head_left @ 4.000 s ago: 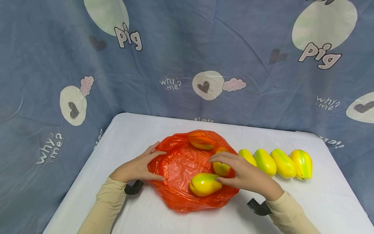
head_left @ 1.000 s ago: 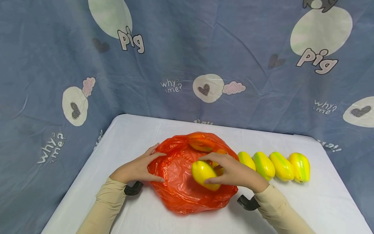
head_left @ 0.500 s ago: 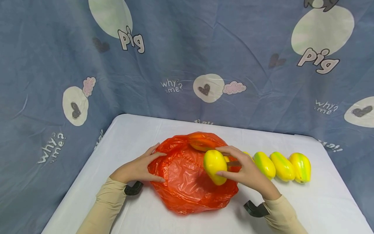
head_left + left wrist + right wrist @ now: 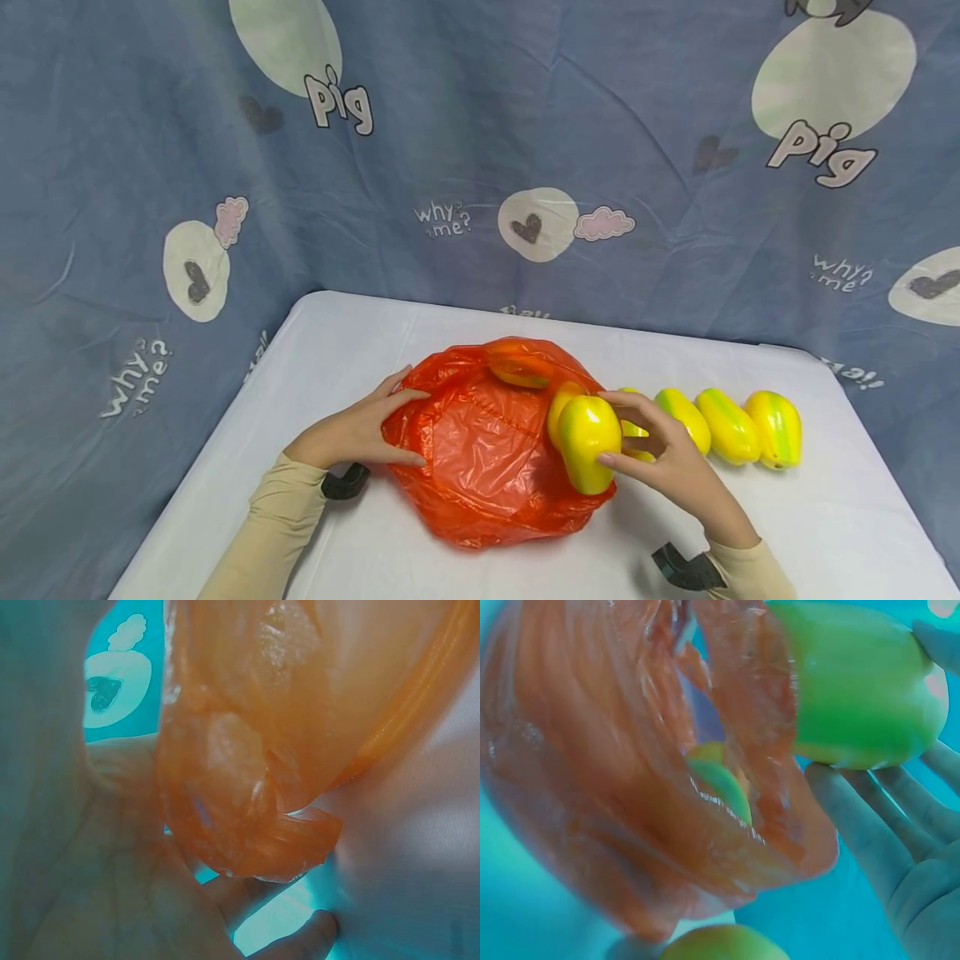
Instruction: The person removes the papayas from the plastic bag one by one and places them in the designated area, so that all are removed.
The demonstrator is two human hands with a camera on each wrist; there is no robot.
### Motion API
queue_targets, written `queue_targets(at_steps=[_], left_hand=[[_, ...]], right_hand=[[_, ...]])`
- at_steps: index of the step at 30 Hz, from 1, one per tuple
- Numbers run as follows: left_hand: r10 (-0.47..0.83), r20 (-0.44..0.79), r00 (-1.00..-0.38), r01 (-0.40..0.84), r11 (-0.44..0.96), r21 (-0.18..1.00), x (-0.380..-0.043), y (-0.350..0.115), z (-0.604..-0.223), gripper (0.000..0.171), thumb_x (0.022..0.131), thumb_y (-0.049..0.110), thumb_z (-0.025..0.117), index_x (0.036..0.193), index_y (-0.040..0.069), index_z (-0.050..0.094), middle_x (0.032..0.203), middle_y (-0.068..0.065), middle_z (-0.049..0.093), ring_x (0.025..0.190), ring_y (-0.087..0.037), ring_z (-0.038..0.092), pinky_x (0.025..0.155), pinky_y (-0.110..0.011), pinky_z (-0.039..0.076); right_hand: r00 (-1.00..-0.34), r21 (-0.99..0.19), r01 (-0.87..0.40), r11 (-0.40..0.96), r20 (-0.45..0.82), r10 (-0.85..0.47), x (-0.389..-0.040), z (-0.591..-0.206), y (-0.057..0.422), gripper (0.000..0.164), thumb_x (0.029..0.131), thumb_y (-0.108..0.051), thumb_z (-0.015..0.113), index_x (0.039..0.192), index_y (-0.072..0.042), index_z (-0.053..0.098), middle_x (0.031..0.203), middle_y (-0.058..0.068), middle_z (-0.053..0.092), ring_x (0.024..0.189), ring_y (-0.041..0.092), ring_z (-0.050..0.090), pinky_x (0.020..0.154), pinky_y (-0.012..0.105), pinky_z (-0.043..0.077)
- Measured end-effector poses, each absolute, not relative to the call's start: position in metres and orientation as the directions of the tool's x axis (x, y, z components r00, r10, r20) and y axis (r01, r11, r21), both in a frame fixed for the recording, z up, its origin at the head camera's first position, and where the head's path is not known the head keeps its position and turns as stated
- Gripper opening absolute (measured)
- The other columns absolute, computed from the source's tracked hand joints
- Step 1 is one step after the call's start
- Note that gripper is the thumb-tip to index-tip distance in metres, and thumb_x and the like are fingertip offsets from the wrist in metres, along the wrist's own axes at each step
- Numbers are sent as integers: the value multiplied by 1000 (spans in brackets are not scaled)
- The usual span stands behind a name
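Right hand (image 4: 667,458), head view: thumb and fingers grip a glossy yellow-green papaya-shaped fruit (image 4: 588,437) at 3 o'clock on the translucent red plastic bag (image 4: 480,450); left hand (image 4: 352,433), fingers spread, touches its 9 o'clock rim. Four similar fruits (image 4: 726,427) line the white desk (image 4: 360,333), farther toward 3 o'clock. Left wrist view: bag folds overlap the hand. Right wrist view: held fruit beside the bag. Apparent step: unloading; next move probably calls for clearing the rim, then lowering near the row.

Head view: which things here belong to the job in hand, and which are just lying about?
Part of the job:
- red plastic bag
- left hand, at its rim
- yellow fruit held by the right hand
- two fruits in the bag
- probably the row of four fruits

Just there:
- white table
- printed backdrop
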State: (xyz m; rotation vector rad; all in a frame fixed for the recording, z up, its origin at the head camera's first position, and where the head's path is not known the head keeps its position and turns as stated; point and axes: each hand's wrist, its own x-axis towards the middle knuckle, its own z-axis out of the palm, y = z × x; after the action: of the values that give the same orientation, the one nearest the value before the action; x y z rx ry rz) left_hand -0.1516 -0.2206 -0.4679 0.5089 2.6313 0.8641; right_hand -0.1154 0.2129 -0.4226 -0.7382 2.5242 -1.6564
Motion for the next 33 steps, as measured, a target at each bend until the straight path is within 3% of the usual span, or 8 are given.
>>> queue_targets(at_steps=[6,11,16,26,33], left_hand=[[424,-197,-884,226,757,613,-151,-220,-468,96,72,61,87,151,21,50,174,-11,11,151,-44,37,110,-65,46],[421,-199,-885,221,756,616,-151,-220,-469,96,72,62,87,151,22,50,174,-10,11,151,-44,36,110,-66,46],[425,-194,-884,228,754,616,-152,-219,-468,96,72,61,87,151,21,50,174,-10,11,152,-43,35,111,-65,46],[426,-204,-881,223,756,616,-152,-220,-466,97,72,62,87,152,22,49,174,-9,10,153,-42,34,112,-65,44],[416,-215,-883,202,753,626,-152,-219,-465,95,72,59,88,151,22,50,174,-10,9,152,-44,34,111,-67,45]], right_hand=[[-879,-902,-380,206,283,-383,-107,-431,229,63,86,13,73,143,0,51,143,-9,58,120,4,64,86,25,62],[-883,-932,-343,120,277,-378,-100,-436,242,62,88,19,66,145,7,46,144,-7,58,120,5,63,90,22,60],[-917,-945,-283,163,216,-336,-94,-437,254,59,90,17,65,145,5,46,143,-12,57,121,1,61,94,18,57],[-961,-947,-180,265,112,-254,-86,-444,268,54,92,9,68,143,-1,50,139,-16,58,119,-3,60,85,21,61],[-973,-904,-137,405,45,-228,-80,-454,279,50,95,-2,71,141,-3,52,134,-23,56,115,-8,58,89,18,58]])
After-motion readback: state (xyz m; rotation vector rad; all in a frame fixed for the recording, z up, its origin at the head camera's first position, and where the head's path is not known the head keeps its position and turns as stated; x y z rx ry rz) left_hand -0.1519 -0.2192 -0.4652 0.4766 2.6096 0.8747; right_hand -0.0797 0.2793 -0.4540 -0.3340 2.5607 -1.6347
